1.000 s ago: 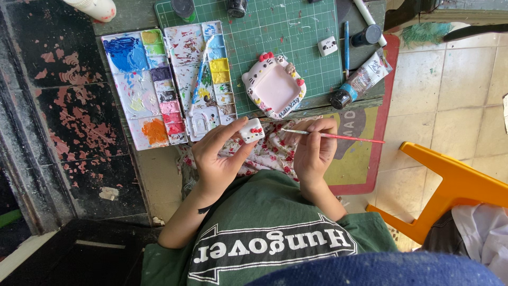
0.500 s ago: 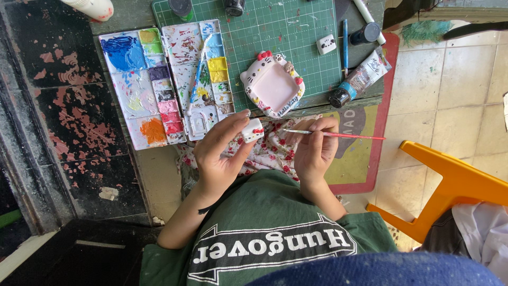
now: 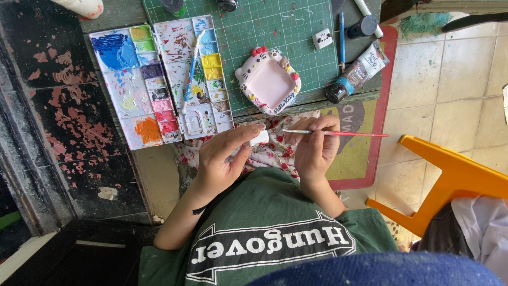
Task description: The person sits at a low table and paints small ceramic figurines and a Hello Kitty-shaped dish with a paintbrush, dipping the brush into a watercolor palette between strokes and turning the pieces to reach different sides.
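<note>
Small white clay piece [image 3: 259,137] sits in the middle of the frame, pinched in my left hand [image 3: 222,159]. My right hand [image 3: 315,148] holds a thin paintbrush [image 3: 338,133] beside it. Paint palettes [image 3: 159,79] lie on the worktop [image 3: 296,37], upper left.

Seen from above in daylight, a dark weathered table [image 3: 69,111] with peeling reddish paint stands over a pale tiled floor [image 3: 450,90], where a red-edged mat [image 3: 370,159] lies beside an orange plastic chair [image 3: 450,180] draped with white cloth [image 3: 484,222].
</note>
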